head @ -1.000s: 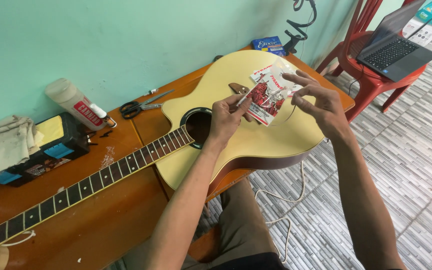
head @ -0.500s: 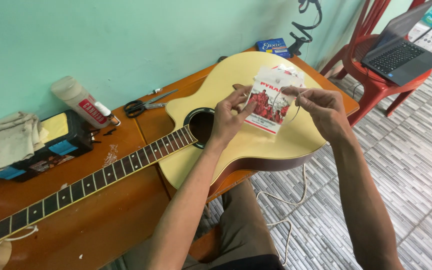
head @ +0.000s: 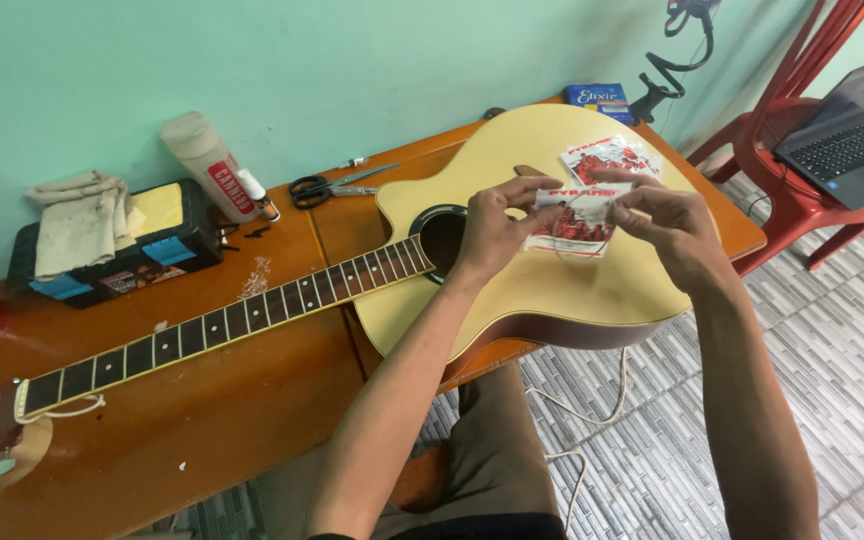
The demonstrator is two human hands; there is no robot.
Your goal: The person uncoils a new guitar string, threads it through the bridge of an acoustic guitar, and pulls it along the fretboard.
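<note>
A pale yellow acoustic guitar (head: 552,290) lies flat on the wooden table (head: 202,420), its neck (head: 232,320) running to the left. Above the guitar's body, both hands hold a small red and white packet (head: 572,215). My left hand (head: 497,225) pinches the packet's left edge, over the sound hole (head: 442,240). My right hand (head: 667,225) grips its right side with fingertips at the top. A second red and white packet (head: 607,160) rests on the guitar top just behind them.
Scissors (head: 337,185), a white tube (head: 207,165), a black box with a cloth on it (head: 112,245) and a blue packet (head: 600,98) lie along the green wall. A red plastic chair (head: 802,190) with a laptop (head: 847,140) stands at right. A white cord (head: 592,420) hangs below.
The packet has come lower and flatter over the guitar body. My right hand has closed its spread fingers onto it. The view has shifted slightly.
</note>
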